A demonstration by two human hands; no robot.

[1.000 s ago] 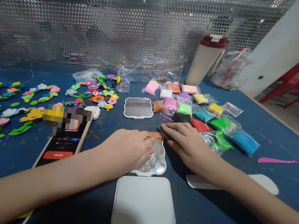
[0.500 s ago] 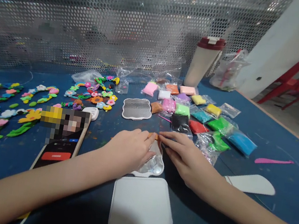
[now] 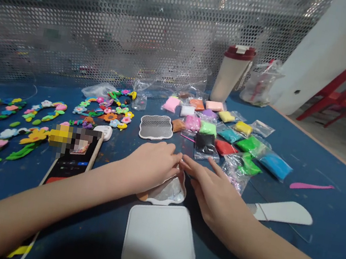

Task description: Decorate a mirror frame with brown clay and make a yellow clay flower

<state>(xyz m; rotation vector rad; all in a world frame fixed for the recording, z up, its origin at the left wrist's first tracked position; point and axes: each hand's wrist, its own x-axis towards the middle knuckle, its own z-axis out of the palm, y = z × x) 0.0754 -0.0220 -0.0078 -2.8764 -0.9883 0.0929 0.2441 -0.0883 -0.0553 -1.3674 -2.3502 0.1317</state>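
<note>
1. Mirror [image 3: 171, 190] with a wavy pale rim lies at the centre of the frame, its upper part under my left hand [image 3: 152, 166]; brown material [image 3: 143, 196] shows at its lower left.
2. My left hand bends its fingers over the mirror; I cannot tell whether they pinch anything (its own knuckles block my view).
3. My right hand [image 3: 216, 189] has its fingers extended and apart, one tip meeting the left fingertips at the mirror's upper edge.
4. Just below the mirror, at lower centre, I see a white rounded plate [image 3: 159, 238] lying flat.
5. Above my hands lie a second wavy mirror [image 3: 156, 127] and colourful packets [image 3: 205, 144].
6. At right I have a white comb [image 3: 285, 212] and a pink tool [image 3: 311, 186]; at left, a phone [image 3: 89, 151] beside flowery pieces [image 3: 36, 135].
</note>
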